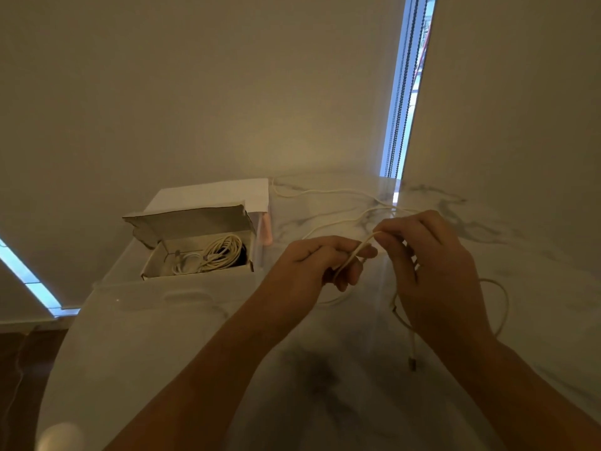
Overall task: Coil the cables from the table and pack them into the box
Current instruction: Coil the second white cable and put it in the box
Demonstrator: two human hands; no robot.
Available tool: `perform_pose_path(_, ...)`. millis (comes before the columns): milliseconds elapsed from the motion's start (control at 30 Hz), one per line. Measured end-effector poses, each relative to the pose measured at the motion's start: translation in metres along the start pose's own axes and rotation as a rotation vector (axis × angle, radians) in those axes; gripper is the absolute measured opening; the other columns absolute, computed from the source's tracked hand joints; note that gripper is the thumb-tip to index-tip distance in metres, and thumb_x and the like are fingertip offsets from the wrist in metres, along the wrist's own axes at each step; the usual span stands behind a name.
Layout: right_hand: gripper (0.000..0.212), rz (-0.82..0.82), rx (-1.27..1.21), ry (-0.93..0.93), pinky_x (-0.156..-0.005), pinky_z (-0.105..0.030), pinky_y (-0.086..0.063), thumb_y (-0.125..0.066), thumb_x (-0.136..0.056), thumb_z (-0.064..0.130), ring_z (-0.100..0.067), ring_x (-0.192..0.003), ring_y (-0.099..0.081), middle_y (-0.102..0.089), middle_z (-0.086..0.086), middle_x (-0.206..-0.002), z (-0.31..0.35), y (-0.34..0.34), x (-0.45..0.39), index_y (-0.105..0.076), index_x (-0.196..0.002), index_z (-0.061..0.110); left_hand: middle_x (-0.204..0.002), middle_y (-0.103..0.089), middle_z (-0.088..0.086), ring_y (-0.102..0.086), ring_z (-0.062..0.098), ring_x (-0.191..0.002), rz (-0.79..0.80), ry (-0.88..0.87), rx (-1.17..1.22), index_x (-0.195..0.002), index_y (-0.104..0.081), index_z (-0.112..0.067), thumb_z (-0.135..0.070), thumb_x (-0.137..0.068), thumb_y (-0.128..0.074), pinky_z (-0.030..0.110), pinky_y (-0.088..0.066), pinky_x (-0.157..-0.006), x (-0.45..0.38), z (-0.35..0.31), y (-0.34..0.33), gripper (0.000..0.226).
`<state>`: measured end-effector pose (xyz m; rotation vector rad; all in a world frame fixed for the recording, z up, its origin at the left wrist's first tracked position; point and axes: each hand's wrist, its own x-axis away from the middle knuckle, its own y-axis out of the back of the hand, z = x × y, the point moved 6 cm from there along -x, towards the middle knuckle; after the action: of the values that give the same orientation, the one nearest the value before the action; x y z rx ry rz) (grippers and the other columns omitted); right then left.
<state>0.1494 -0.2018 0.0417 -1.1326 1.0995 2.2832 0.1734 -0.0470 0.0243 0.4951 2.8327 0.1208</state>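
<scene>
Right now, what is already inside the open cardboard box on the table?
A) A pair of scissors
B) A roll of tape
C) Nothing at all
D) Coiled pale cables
D: the open cardboard box holds coiled pale cables, while the left hand and right hand hold another cable between them over the table.

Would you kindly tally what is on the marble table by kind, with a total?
Cardboard box, open: 1
Coiled cable bundles in the box: 2, one cream, one white
Loose cable on the table, pinched by both hands, left and right: 1
Total: 4
</scene>
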Motion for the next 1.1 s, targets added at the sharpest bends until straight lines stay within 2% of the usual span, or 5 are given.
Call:
perform_pose_path(267, 0.028, 0.019, -0.034, -0.064, -0.074, -0.005, -0.035, -0.045, -0.1, 0.033, -0.01, -0.088, -0.055, -0.062, 0.003, -0.102, -0.007, -0.007, 0.0, -0.066, -0.112, 0.019, -0.069, -0.05, 0.002, -0.044, 0.009, -0.062, 0.049, 0.203, 0.607, -0.117, -0.064, 0.011, -0.009, -0.095, -0.036, 0.019, -0.044, -0.061, 0.003, 0.003, -0.015, 0.041)
perform_pose_path(433, 0.039, 0.121, -0.06, -0.12, -0.069, -0.008, -0.039, -0.039, -0.102, 0.031, -0.007, -0.076, -0.049, -0.059, 0.005, -0.087, -0.009, -0.018, 0.006, -0.054, -0.139, 0.031, -0.075, -0.051, 0.002, -0.044, 0.009, -0.066, -0.052, 0.172, 0.838, -0.121, -0.06, 0.009, -0.013, -0.092, -0.044, 0.019, -0.043, -0.067, 0.005, -0.002, -0.008, 0.04)
perform_pose_path(667, 0.044, 0.38, -0.171, -0.165, -0.073, 0.002, -0.038, -0.051, -0.099, 0.028, 0.014, -0.085, -0.054, -0.055, 0.019, -0.088, 0.011, -0.039, 0.022, -0.046, -0.141, 0.034, -0.088, -0.063, 0.004, -0.055, 0.009, -0.076, -0.281, 0.075, 0.917, -0.133, -0.051, 0.008, -0.008, -0.095, -0.048, 0.017, -0.051, -0.075, 0.003, -0.002, 0.026, 0.041)
perform_pose_path(867, 0.046, 0.519, -0.118, -0.161, -0.066, -0.002, -0.043, -0.049, -0.097, 0.04, 0.005, -0.074, -0.055, -0.045, 0.03, -0.086, 0.02, -0.048, 0.027, -0.042, -0.143, 0.04, -0.099, -0.067, 0.01, -0.061, 0.012, -0.085, -0.376, 0.061, 0.868, -0.129, -0.055, 0.009, -0.002, -0.095, -0.048, 0.02, -0.053, -0.084, 0.004, 0.003, 0.031, 0.037)
perform_pose_path(1100, 0.018, 0.503, -0.189, -0.186, -0.06, -0.008, -0.043, -0.055, -0.095, 0.039, 0.003, -0.065, -0.057, -0.051, 0.019, -0.059, 0.026, -0.039, 0.029, -0.06, -0.112, 0.036, -0.098, -0.065, 0.011, -0.058, 0.017, -0.09, -0.466, 0.027, 0.638, -0.116, -0.064, 0.002, 0.002, -0.099, -0.045, 0.027, -0.048, -0.093, 0.006, 0.002, 0.031, 0.025)
